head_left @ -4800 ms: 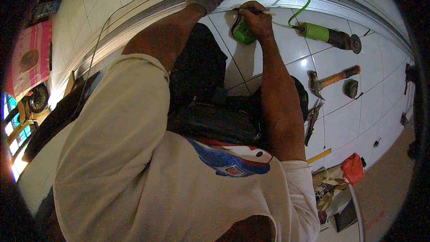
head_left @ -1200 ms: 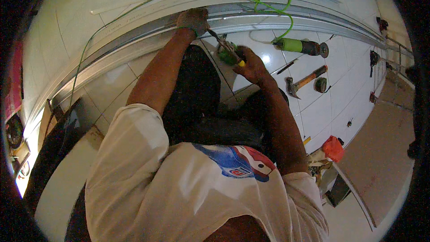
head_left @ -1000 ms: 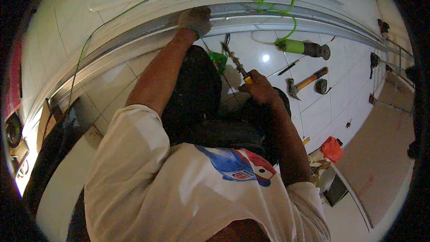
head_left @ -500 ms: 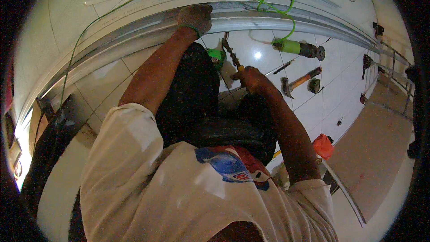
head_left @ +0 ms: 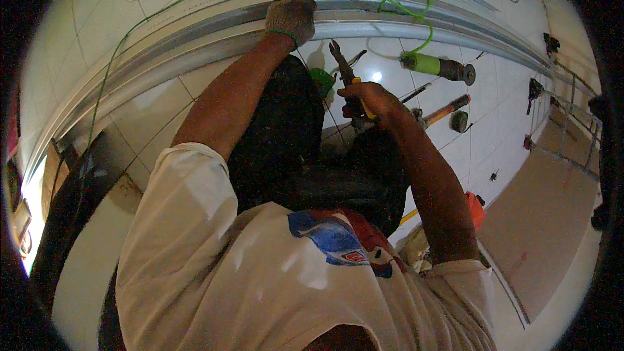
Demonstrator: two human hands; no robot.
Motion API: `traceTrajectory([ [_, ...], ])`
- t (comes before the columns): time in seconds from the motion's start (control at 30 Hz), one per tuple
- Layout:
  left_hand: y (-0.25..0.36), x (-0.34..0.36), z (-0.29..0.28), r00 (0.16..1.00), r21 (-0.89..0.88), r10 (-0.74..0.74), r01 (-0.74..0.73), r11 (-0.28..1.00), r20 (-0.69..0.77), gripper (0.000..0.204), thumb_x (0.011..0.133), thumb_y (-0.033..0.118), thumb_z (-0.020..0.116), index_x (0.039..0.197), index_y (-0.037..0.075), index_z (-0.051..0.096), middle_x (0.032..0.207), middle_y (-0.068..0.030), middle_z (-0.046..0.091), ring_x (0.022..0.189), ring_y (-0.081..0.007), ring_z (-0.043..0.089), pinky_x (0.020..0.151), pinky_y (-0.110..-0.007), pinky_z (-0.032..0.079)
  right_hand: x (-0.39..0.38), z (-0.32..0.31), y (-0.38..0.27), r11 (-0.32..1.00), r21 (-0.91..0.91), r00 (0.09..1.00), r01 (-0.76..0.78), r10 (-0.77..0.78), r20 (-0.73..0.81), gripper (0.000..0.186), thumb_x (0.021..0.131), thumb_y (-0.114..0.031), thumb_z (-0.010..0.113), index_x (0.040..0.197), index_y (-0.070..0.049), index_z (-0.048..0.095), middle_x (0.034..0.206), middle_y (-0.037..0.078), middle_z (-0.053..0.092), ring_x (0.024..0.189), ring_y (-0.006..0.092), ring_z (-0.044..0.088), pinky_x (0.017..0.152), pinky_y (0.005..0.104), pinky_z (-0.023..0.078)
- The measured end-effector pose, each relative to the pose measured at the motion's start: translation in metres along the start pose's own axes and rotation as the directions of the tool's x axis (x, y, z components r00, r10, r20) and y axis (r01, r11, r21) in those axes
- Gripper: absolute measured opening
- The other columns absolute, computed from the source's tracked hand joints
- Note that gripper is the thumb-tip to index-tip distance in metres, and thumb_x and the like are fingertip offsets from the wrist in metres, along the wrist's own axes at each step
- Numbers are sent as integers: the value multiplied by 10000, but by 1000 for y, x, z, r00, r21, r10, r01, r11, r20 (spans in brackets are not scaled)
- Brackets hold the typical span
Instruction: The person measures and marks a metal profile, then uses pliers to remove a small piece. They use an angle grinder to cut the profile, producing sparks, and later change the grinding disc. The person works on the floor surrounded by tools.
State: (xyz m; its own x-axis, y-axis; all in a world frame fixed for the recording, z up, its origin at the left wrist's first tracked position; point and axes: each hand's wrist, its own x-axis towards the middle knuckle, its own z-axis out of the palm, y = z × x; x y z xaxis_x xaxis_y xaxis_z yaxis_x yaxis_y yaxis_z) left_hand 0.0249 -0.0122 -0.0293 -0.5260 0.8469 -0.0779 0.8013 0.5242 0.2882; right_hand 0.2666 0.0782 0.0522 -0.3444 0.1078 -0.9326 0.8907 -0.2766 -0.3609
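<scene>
My left hand (head_left: 290,18), in a grey knitted glove, is closed over the edge of a long silver metal channel (head_left: 227,45); its fingertips are partly hidden. My right hand (head_left: 370,102), bare, grips tin snips (head_left: 344,64) with yellow handles and dark jaws pointing away from me toward the channels. The jaws are short of the metal. A green object (head_left: 320,81) lies by my left knee, partly covered. Right of my right hand lie a hammer (head_left: 447,110), its head partly hidden by my wrist, and a dark slim stick (head_left: 416,93).
A green and black angle grinder (head_left: 442,67) with a bright green cord (head_left: 426,23) lies beyond the hammer, near a round tape measure (head_left: 459,121). More channels stretch across the tiled floor. At right are a brown board (head_left: 539,221), a metal frame (head_left: 572,110) and an orange-red bag (head_left: 475,210).
My right hand has moved forward a little with the snips, which have turned so the jaws show more clearly. The hammer's head is now more covered. My left hand stays on the channel.
</scene>
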Motion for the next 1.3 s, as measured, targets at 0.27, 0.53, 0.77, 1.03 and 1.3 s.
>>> traceTrajectory([
  [0.27,-1,-1,-2,999,-3,18,-18,1000,-28,279,860,174,636,1100,121,769,1081,-143,780,1040,-326,758,894,-474,604,-2,7,-10,997,-33,993,-69,66,-95,397,919,-327,769,1104,-27,584,875,82,664,736,221,698,656,361,544],
  [0.53,-1,0,-4,1000,-18,12,-11,1000,19,281,882,173,619,1109,115,774,1100,-157,777,1045,-335,758,894,-486,603,7,0,-19,996,-45,996,-77,75,-39,342,919,-324,773,1023,-75,563,848,57,607,704,231,685,648,385,553],
  [0.77,0,1,-2,1000,-15,-6,6,1000,13,294,884,188,627,1133,138,775,1114,-141,779,1055,-324,759,897,-480,605,10,0,-27,994,-70,994,-86,80,-79,332,927,-338,760,999,-86,557,851,61,610,703,234,702,586,404,538],
  [1.03,0,1,-5,999,7,12,-12,1000,44,299,885,190,636,1149,149,769,1127,-129,777,1056,-309,759,895,-469,606,14,1,-27,992,-82,993,-98,92,-75,340,936,-362,744,1018,-90,558,847,56,598,699,228,700,554,414,524],
  [1.3,0,0,-4,1000,5,13,-13,1000,19,288,874,197,650,1129,136,770,1107,-125,779,1047,-311,759,884,-467,607,21,-2,-24,988,-91,990,-121,113,-87,339,939,-356,741,1025,-85,557,842,55,589,672,222,683,553,413,522],
])
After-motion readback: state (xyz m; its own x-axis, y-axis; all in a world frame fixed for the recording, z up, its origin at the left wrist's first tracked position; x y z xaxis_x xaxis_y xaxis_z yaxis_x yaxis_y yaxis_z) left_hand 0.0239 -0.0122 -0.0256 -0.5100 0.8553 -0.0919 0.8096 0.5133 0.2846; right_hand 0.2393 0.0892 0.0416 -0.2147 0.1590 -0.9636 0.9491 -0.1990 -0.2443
